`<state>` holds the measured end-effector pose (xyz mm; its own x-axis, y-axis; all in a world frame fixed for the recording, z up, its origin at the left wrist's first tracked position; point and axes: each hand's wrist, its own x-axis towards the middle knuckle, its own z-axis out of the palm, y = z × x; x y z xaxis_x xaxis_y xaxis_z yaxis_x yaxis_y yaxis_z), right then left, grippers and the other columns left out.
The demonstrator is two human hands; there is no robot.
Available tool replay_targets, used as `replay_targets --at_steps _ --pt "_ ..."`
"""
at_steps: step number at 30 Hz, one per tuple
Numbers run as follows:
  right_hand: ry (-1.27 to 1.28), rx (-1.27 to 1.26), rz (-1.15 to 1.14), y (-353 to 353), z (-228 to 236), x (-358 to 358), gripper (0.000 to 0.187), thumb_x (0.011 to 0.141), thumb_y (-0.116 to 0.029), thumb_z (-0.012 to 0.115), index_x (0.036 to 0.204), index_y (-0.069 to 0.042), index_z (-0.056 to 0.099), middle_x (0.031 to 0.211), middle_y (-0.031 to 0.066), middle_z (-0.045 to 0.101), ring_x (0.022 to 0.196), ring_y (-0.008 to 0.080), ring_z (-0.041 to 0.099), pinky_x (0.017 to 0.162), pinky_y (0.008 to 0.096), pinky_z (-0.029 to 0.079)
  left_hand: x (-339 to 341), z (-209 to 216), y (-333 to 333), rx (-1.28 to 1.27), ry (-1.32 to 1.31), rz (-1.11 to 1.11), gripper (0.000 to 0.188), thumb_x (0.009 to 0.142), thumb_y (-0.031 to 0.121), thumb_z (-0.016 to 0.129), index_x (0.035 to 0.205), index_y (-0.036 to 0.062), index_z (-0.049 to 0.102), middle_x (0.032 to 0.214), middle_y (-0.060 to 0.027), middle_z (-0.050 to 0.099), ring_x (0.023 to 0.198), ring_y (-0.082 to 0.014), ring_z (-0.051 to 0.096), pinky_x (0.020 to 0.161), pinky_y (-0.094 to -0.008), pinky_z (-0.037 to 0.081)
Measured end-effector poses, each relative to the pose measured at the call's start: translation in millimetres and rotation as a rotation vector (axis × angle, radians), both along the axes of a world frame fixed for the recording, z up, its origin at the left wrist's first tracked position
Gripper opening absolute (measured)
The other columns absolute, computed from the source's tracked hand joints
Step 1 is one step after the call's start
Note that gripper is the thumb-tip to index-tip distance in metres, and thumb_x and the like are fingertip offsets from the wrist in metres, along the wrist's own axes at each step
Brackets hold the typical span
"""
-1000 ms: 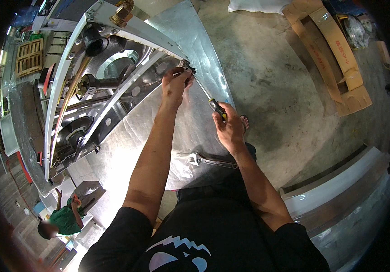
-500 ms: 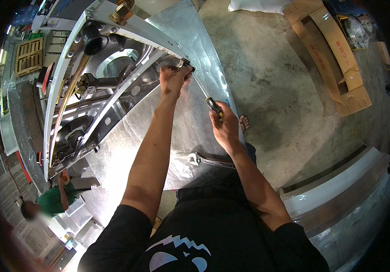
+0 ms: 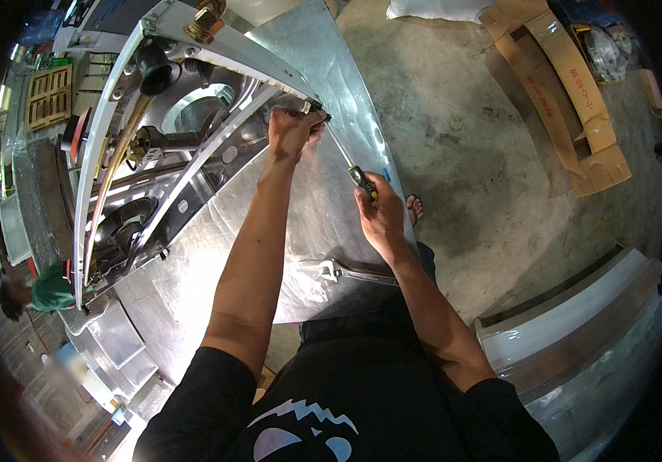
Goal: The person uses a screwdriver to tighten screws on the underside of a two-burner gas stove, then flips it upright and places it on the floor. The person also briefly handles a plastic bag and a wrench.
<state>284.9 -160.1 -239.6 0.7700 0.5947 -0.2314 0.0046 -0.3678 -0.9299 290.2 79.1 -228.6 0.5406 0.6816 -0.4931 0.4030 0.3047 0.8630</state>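
Note:
My right hand [image 3: 382, 213] is wrapped round the black and yellow handle of a screwdriver [image 3: 362, 180]. Its metal shaft points up and to the left, with the tip by a small dark part [image 3: 326, 117] at the corner of a metal frame. At that same corner my left hand [image 3: 291, 133] has its fingers pinched together; what lies between them is hidden. The frame belongs to an upturned gas cooktop [image 3: 192, 146], which shows black burner cups, pipes and a white edge.
An adjustable wrench [image 3: 346, 272] and a clear plastic bag [image 3: 308, 283] lie on the metal table [image 3: 223, 223] near my body. On the floor at right are an opened cardboard box [image 3: 604, 146] and long wrapped panels [image 3: 569, 323]. Another person [image 3: 52, 290] is at far left.
Both my hands and the screwdriver have hardly moved. The other person in green has shifted up and to the left, partly behind the cooktop.

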Motion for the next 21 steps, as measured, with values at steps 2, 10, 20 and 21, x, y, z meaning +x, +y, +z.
replay_targets --at_steps 2,10,20,21 --pt "0.002 -0.016 0.003 0.3 1.5 -0.1 0.048 0.101 -0.045 0.055 0.117 0.0 0.062 0.086 0.016 0.065 0.075 0.0296 0.065 0.068 0.0414 0.051 0.0 0.8 2.5 0.001 0.009 -0.017 0.009 0.079 -0.005 0.075 0.077 -0.0075 0.068 0.07 -0.0129 0.066 0.055 -0.016 0.062 0.043 -0.027 0.046" --pt "0.059 -0.034 0.006 0.9 5.7 1.6 0.037 0.101 -0.033 0.057 0.117 0.0 0.061 0.09 0.0163 0.065 0.078 0.0295 0.066 0.071 0.0409 0.051 -1.3 -4.1 0.1 0.031 -0.029 0.042 0.021 0.081 0.0 0.078 0.092 -0.0098 0.064 0.075 -0.014 0.067 0.06 -0.0158 0.064 0.049 -0.0266 0.05" --pt "-0.071 -0.038 -0.077 0.2 -4.2 6.2 0.029 0.091 -0.028 0.07 0.1 -0.002 0.061 0.088 0.015 0.065 0.078 0.0318 0.067 0.07 0.0435 0.051 -12.7 -15.5 -2.6 -0.003 0.059 0.063 0.02 0.093 0.011 0.068 0.108 -0.0025 0.065 0.083 -0.0068 0.069 0.065 -0.0114 0.064 0.054 -0.0238 0.051" --pt "-0.072 -0.048 -0.077 -0.9 -4.0 7.0 0.029 0.093 -0.029 0.068 0.099 -0.002 0.061 0.087 0.0148 0.066 0.078 0.0317 0.067 0.07 0.0436 0.052 -12.8 -15.6 -2.8 -0.013 0.084 0.067 0.02 0.095 0.011 0.066 0.109 -0.002 0.065 0.083 -0.0066 0.07 0.064 -0.0113 0.064 0.054 -0.0241 0.051"
